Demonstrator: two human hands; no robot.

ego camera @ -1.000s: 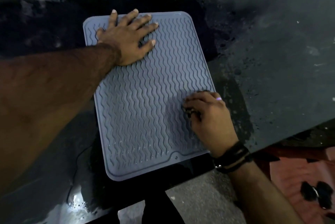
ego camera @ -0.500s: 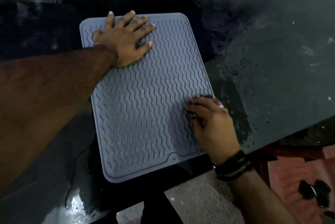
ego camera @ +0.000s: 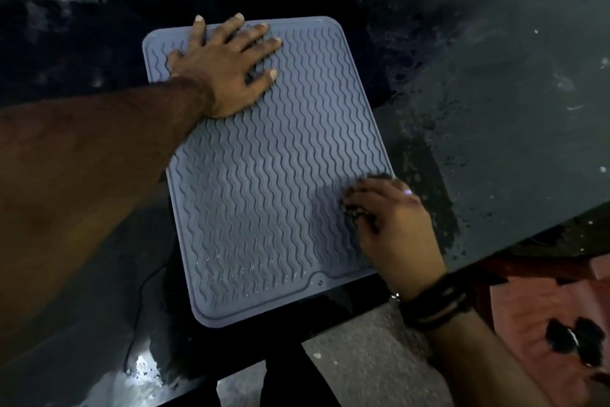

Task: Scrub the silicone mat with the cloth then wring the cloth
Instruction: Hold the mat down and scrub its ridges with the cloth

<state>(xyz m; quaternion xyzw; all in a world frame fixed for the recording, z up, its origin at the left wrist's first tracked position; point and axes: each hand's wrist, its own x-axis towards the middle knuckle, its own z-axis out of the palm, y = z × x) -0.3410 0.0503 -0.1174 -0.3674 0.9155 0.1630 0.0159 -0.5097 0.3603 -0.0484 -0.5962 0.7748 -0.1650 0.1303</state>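
We work at a dark wet counter (ego camera: 495,109), where the silicone mat (ego camera: 264,175) lies flat near the front edge; we judge it light, floppy and slick on wet stone, so it needs pinning rather than gripping. Our left hand (ego camera: 224,67) presses its far corner, fingers straight and spread. Our right hand (ego camera: 392,218) curls round the small dark cloth (ego camera: 358,210), soft and probably sodden, at the mat's right edge.
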